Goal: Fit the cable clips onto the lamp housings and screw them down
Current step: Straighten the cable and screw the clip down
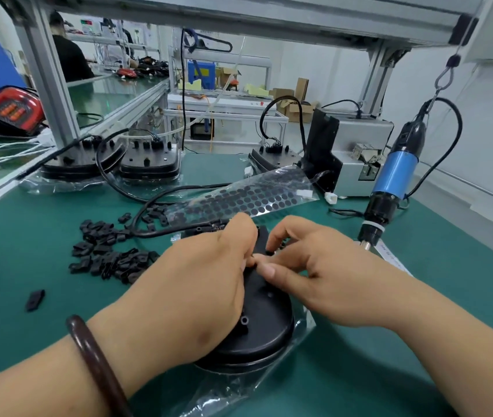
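Green matting covers the worktop point(359, 371), and right in front of the person a black lamp housing point(265, 323) lies back-up in its clear bag point(239, 392). Its long axis runs away from the person, with the rounded end nearest and the cable point(161, 231) end farthest. The left hand point(197, 284) rests on the housing, the right hand point(323, 278) opposite. Both pinch what I take for a cable clip point(269, 253), mostly hidden. I'd seat it square over its screw boss before reaching for the hanging electric screwdriver point(395, 182) on the right. Spare clips point(104, 251) lie heaped to the left.
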The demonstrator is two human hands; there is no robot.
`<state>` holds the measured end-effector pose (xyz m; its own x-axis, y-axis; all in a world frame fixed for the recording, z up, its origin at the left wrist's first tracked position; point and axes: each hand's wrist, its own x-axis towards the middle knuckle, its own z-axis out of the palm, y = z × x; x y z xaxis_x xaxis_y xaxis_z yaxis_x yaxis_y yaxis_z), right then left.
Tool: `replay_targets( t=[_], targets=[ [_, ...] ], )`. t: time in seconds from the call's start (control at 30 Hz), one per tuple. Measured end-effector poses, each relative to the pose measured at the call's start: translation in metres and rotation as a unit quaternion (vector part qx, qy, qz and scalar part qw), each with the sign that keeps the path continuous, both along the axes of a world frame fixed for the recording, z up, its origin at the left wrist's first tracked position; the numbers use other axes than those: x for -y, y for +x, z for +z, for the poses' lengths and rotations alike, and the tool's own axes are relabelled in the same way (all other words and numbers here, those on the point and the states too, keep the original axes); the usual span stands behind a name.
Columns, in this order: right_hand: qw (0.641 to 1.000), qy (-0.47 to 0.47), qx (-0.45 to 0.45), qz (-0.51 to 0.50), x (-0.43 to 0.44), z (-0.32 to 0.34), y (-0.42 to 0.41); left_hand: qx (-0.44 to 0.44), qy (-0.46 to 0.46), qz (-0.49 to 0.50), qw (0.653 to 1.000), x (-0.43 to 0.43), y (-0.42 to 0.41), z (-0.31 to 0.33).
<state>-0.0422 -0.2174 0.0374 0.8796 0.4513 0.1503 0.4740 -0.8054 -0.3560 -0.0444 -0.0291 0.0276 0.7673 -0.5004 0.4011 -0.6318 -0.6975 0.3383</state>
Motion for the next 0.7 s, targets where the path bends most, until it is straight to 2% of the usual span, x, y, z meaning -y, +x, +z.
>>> replay_targets(
  t=[0.07,0.2,0.27,0.33,0.37,0.43,0.5,0.6,0.7],
  targets=[
    [1.0,-0.021,-0.007,0.002,0.0,0.003,0.001,-0.017,0.007,0.001,1.0,0.0,-0.001,0.002],
    [1.0,-0.001,-0.007,-0.001,0.003,0.001,0.002,-0.054,-0.007,-0.007,0.998,-0.003,0.011,0.003],
    [1.0,0.009,0.007,-0.002,0.003,-0.005,0.003,-0.099,-0.048,-0.002,0.994,-0.011,0.042,0.015],
    [0.999,0.007,0.035,0.009,0.002,-0.012,0.005,-0.099,-0.096,0.053,0.989,-0.024,0.09,0.029],
    [0.999,0.005,0.048,0.015,0.002,-0.015,0.006,-0.076,-0.091,0.098,0.988,-0.032,0.118,0.033],
    [0.998,0.006,0.061,0.025,0.001,-0.018,0.007,-0.052,-0.012,0.206,0.977,-0.041,0.168,0.032],
    [0.998,0.008,0.06,0.032,0.001,-0.018,0.007,-0.081,0.089,0.262,0.957,-0.042,0.202,0.017],
    [0.998,0.017,0.047,0.031,0.001,-0.017,0.007,-0.109,0.194,0.267,0.938,-0.034,0.222,-0.001],
    [0.998,0.005,0.052,0.03,0.001,-0.017,0.006,-0.104,0.213,0.241,0.941,-0.024,0.225,0.0]
  ],
)
